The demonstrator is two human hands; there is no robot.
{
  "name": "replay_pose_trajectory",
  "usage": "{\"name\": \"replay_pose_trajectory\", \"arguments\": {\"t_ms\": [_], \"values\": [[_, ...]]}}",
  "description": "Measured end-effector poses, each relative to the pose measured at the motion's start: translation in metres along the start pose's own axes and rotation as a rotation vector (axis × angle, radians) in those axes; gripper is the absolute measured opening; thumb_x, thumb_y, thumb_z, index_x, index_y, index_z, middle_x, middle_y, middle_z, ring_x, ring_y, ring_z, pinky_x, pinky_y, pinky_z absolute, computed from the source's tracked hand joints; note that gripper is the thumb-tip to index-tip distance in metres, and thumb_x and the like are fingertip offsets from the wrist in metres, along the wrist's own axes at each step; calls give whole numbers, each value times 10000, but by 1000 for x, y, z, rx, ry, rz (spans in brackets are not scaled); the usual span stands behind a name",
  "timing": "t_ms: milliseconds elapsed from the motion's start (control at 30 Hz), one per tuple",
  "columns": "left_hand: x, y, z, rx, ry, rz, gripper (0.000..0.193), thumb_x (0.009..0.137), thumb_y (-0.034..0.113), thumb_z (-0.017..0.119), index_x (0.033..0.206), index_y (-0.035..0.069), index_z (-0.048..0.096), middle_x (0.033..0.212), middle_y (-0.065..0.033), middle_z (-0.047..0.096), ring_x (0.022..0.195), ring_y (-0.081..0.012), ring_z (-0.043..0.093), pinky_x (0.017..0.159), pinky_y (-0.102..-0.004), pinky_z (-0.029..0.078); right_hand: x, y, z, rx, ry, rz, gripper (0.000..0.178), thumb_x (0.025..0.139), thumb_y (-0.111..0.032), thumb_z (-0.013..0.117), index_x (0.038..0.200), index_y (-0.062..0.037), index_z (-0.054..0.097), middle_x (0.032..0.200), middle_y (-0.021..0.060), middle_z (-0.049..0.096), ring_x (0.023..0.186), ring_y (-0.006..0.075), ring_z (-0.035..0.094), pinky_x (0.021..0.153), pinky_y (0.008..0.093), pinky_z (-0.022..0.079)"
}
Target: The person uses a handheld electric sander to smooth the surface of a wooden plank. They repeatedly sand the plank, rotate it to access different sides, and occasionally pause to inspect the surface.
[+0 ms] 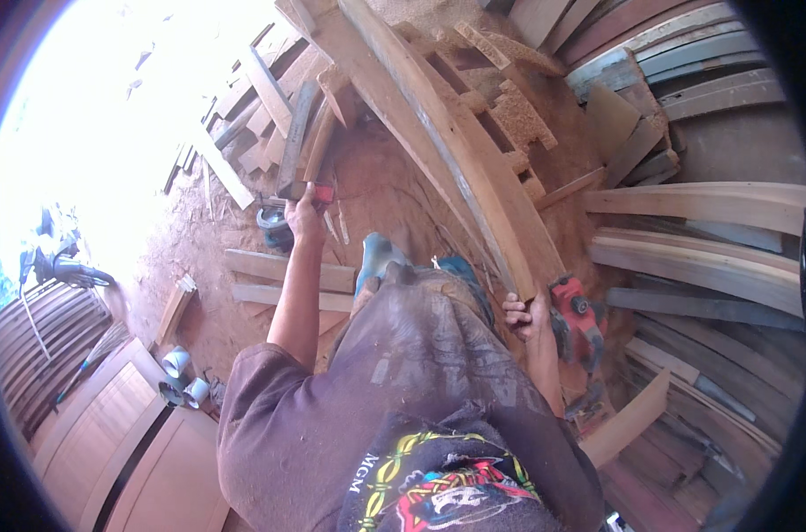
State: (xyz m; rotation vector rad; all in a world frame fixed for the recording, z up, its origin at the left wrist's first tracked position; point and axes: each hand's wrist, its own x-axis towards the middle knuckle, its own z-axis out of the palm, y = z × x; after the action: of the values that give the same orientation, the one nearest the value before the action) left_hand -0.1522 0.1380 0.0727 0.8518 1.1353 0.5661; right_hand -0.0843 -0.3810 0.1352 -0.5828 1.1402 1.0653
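Observation:
A long, thick wooden beam point(474, 168) slants from the far middle down toward my right side. My right hand point(530, 317) is closed at its near end, fingers curled against the wood. Just right of that hand is a red and black power tool point(582, 319). My left arm reaches forward, and my left hand point(305, 215) is closed at the lower ends of narrow wood strips point(321, 142). A small red object point(324, 192) shows beside its fingers; what the hand grips is partly hidden.
Wood offcuts point(265, 97) lie scattered at the far left. Stacked boards point(704, 257) line the right side. A dark round-bodied tool point(274, 227) sits by my left hand. Wooden panels point(110, 417), white cups point(176, 360) and a brush point(92, 355) are at the lower left. Sawdust covers the floor.

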Motion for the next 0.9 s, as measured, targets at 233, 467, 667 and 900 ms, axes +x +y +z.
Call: {"name": "replay_pose_trajectory", "arguments": {"t_ms": [233, 467, 667, 900], "values": [[-6, -12, -24, -19, 11, 20, 314, 1014, 150, 730, 1304, 106, 619, 1172, -26, 674, 1018, -185, 684, 861, -402, 594, -4, -2, -12, -9, -28, 19, 714, 1008, -752, 472, 917, -56, 602, 615, -29, 498, 361, 47, 307, 440, 251, 381], [-26, -3, -29, 21, 37, 48, 289, 1025, 162, 723, 1292, 115, 626, 1191, -25, 672, 1044, -185, 677, 903, -412, 584, 66, -49, 88, -43, -154, -2, 678, 1007, -725, 508, 860, -69, 596, 618, -41, 493, 384, 34, 328, 436, 252, 382], [-74, 13, -6, -4, -131, 67, 255, 1011, 173, 757, 1234, 100, 657, 1107, -8, 695, 979, -134, 682, 850, -333, 575, 65, -31, 122, -161, -296, -105, 687, 982, -752, 571, 819, -85, 605, 619, -42, 509, 420, 49, 398, 444, 255, 407], [-155, 26, 47, 301, -544, 131, 226, 960, 157, 820, 1140, 48, 739, 1021, -26, 767, 888, -128, 702, 787, -303, 558, 12, 37, 121, -942, -37, -815, 583, 941, -624, 750, 1013, -46, 713, 763, 39, 668, 639, 131, 635, 559, 304, 511]]}}
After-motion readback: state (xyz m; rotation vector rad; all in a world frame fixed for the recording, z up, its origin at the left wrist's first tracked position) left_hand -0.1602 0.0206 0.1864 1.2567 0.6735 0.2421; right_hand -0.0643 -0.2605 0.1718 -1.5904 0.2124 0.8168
